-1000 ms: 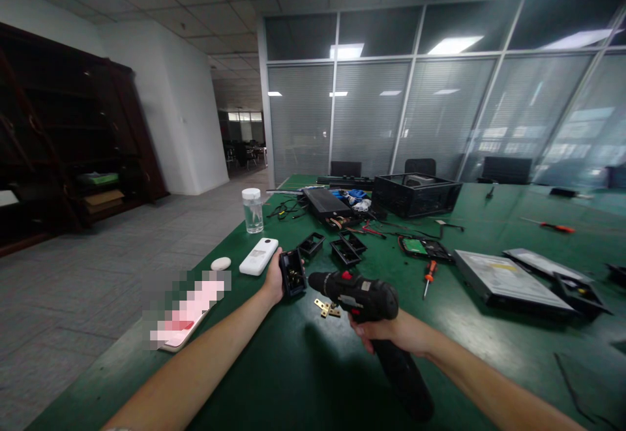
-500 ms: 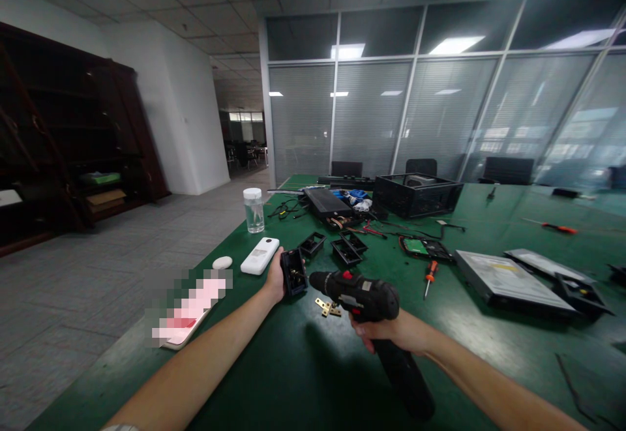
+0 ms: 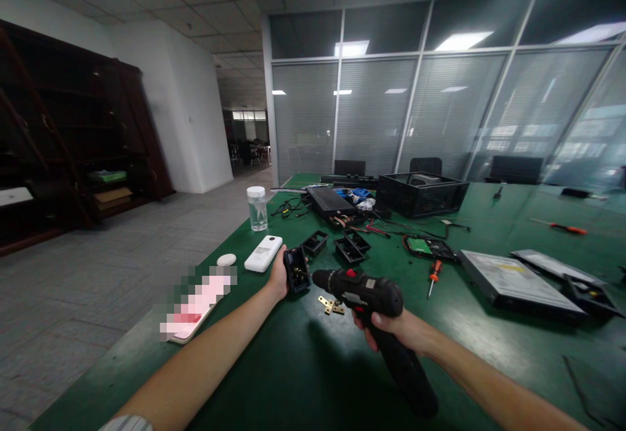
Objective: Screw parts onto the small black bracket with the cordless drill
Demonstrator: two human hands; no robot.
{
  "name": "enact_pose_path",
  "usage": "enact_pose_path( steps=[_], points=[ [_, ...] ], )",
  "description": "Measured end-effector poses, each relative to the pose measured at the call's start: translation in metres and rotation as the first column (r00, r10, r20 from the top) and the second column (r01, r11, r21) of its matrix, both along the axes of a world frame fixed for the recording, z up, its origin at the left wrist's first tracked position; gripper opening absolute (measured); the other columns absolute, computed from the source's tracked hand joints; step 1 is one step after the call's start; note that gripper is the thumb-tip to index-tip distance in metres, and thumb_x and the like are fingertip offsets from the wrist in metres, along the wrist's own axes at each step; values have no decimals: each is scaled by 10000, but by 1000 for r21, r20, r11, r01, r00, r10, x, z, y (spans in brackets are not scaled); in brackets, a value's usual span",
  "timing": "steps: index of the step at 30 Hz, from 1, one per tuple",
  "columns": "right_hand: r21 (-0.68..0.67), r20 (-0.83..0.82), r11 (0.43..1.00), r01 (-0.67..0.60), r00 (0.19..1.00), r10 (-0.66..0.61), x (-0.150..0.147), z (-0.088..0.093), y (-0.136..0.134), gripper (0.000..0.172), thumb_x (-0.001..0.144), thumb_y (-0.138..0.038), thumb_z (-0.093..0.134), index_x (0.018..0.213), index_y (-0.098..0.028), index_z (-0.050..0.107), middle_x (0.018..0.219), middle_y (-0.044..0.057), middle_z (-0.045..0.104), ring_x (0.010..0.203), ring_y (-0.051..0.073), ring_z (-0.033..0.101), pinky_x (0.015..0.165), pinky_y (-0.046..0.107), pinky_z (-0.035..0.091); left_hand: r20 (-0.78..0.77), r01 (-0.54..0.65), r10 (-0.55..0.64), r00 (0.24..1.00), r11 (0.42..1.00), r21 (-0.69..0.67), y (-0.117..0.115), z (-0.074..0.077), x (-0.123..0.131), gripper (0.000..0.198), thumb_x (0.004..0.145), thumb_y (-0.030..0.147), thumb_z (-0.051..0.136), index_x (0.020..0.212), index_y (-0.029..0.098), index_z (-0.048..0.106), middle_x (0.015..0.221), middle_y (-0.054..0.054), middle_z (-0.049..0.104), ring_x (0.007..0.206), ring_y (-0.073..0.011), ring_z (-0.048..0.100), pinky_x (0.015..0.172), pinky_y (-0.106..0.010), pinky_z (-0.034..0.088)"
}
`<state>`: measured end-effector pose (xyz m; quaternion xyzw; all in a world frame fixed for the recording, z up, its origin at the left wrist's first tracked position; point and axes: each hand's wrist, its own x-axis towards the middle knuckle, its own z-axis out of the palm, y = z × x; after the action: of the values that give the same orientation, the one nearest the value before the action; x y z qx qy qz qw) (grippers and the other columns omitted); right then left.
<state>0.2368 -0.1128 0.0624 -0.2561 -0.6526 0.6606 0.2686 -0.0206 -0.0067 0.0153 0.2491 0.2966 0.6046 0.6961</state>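
Note:
My left hand (image 3: 278, 277) grips a small black open box (image 3: 296, 270) with brass parts inside, held upright on the green table (image 3: 303, 379). My right hand (image 3: 391, 328) is wrapped round the handle of a black cordless drill (image 3: 372, 300), whose nose points left at the box and almost touches it. Two small brass hinge pieces (image 3: 330, 304) lie on the table just under the drill's nose.
Near the left edge lie a white device (image 3: 263, 253), a white oval object (image 3: 226, 259), a blurred pink item (image 3: 193, 305) and a water bottle (image 3: 257, 208). Beyond are black trays (image 3: 349, 246), a red-handled screwdriver (image 3: 432, 272), a circuit board (image 3: 419, 246), a flat drive (image 3: 513, 279), a black case (image 3: 420, 193).
The view has shifted slightly; the drill's nose has come a little closer to the box. Both hands keep their grips.

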Motion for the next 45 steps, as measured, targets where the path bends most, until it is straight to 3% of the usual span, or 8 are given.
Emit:
enact_pose_path(
  steps=[20,30,45],
  points=[
    [31,91,998,51,994,-53,-2,0,-2,417,677,-518,610,859,-151,532,727,12,545,544,116,534,510,240,396,-14,-5,5,1000,1000,0,-2,2,1,399,750,497,440,805,127,579,702,-92,642,622,-217,617,560,-352,488],
    [20,139,997,72,988,-74,-1,-1,-2,276,716,-381,631,853,-154,552,617,-12,556,525,114,514,508,240,390,-19,16,-16,1000,1000,-5,-3,4,0,427,767,499,412,817,111,584,724,-106,640,615,-216,615,553,-350,485],
    [41,168,997,66,983,-72,-3,4,-3,274,732,-406,608,814,-150,554,600,-13,552,532,117,516,539,255,403,-23,15,-15,1000,1000,-5,-4,4,1,430,757,514,423,819,119,581,727,-111,643,613,-225,614,562,-369,485]
  ],
)
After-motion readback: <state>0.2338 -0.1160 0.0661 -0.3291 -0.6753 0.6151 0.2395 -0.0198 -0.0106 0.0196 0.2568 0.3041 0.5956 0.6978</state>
